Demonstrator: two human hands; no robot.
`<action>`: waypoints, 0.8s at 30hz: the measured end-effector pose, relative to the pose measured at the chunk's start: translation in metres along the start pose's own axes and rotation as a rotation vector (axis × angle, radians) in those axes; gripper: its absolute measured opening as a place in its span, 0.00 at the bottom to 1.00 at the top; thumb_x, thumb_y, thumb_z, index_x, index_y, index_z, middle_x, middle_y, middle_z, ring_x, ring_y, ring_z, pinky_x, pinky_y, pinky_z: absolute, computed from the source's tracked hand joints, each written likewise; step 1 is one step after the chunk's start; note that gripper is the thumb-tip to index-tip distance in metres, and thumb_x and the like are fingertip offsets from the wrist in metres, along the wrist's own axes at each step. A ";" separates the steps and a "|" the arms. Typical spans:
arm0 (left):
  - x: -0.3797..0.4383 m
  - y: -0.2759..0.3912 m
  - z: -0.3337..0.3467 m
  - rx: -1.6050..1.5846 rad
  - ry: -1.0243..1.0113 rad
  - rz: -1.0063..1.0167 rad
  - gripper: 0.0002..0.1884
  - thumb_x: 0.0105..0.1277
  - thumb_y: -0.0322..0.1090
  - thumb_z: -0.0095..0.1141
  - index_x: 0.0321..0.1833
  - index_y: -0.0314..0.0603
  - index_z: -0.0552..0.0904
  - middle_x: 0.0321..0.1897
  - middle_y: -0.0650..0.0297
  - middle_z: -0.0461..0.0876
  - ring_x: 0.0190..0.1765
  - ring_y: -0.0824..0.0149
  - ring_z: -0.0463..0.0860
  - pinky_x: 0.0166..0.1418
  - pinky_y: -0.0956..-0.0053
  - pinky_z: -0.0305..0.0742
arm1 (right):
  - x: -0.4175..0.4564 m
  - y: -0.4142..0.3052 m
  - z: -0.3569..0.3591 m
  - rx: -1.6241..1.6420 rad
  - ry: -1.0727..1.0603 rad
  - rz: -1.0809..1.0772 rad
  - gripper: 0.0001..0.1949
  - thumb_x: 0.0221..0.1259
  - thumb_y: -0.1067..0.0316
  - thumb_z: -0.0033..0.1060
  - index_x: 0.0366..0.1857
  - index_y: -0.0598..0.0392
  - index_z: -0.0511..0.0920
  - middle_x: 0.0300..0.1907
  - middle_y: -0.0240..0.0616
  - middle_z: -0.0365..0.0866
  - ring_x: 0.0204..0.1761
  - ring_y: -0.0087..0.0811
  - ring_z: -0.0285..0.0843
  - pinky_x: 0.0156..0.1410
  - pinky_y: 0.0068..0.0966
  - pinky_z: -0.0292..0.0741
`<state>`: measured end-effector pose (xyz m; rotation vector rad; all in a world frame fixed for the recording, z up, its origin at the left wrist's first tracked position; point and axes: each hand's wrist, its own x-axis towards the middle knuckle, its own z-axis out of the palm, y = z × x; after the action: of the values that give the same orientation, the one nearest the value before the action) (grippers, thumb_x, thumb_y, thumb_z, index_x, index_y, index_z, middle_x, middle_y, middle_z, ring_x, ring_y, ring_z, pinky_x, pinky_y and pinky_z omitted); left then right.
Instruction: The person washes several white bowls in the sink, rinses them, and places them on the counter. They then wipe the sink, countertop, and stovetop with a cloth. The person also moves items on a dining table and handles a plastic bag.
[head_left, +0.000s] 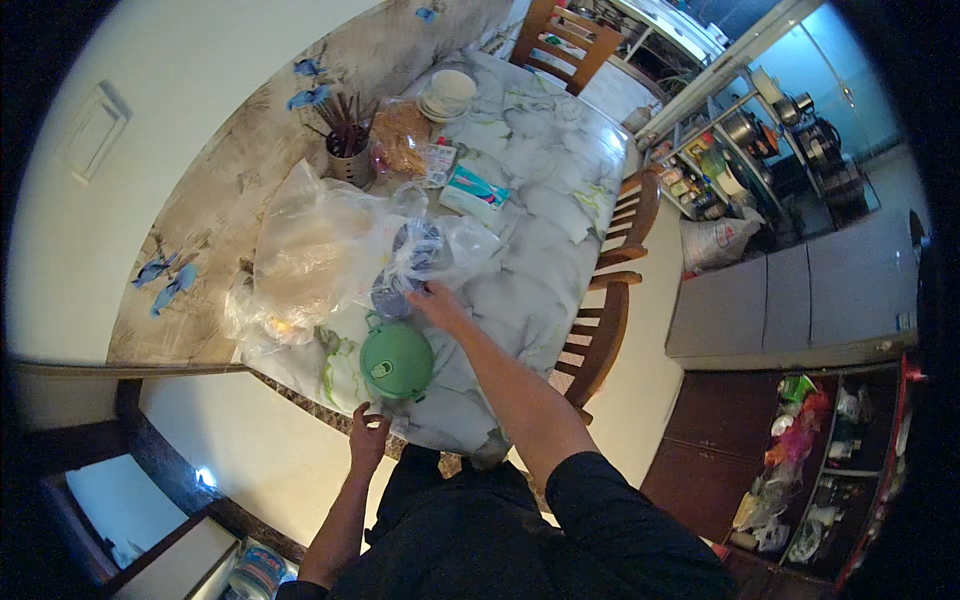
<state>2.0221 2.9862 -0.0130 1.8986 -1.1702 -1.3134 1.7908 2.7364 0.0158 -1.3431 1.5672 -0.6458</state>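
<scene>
A green round lidded container (397, 361) with a small pull tab on its lid stands close to the near edge of the marble-patterned table (551, 191). My left hand (367, 436) is at that edge, just short of the container, its thumb and forefinger curled with a gap between them and nothing held. Beyond the container, my right hand (435, 304) touches a clear plastic bag (469, 244) with dark blue round items (394, 294) in or under it. Whether its fingertips grip the bag is hidden. A larger translucent plastic bag (311, 247) lies to the left.
Toward the back stand a perforated chopstick holder (350, 161), a bag of brown food (401, 131), stacked white bowls (450, 94) and a tissue pack (475, 191). Wooden chairs (611, 337) line the right side. The patterned wall (217, 202) borders the left.
</scene>
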 end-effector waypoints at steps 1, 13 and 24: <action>0.005 0.009 0.005 -0.009 -0.031 0.017 0.25 0.66 0.47 0.62 0.58 0.34 0.77 0.35 0.55 0.87 0.30 0.63 0.85 0.37 0.67 0.79 | -0.004 0.017 -0.009 -0.023 0.046 0.048 0.32 0.60 0.39 0.63 0.55 0.61 0.78 0.50 0.49 0.83 0.51 0.45 0.82 0.56 0.36 0.75; -0.051 -0.004 0.025 0.571 -0.182 0.223 0.19 0.67 0.50 0.55 0.31 0.38 0.83 0.29 0.51 0.83 0.39 0.47 0.83 0.43 0.54 0.77 | -0.372 0.144 -0.093 0.086 0.549 0.238 0.16 0.64 0.56 0.64 0.30 0.61 0.80 0.26 0.42 0.81 0.27 0.31 0.77 0.34 0.32 0.74; -0.162 0.126 0.242 0.652 -0.311 0.601 0.17 0.67 0.46 0.60 0.33 0.35 0.85 0.33 0.50 0.84 0.36 0.49 0.84 0.42 0.57 0.76 | -0.753 0.530 -0.162 -0.143 0.229 0.937 0.11 0.59 0.55 0.65 0.25 0.49 0.84 0.23 0.38 0.83 0.25 0.35 0.82 0.26 0.38 0.76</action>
<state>1.7306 3.0790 0.0716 1.5275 -2.3272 -0.9621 1.3734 3.5597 -0.1330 -0.4986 2.2038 -0.0943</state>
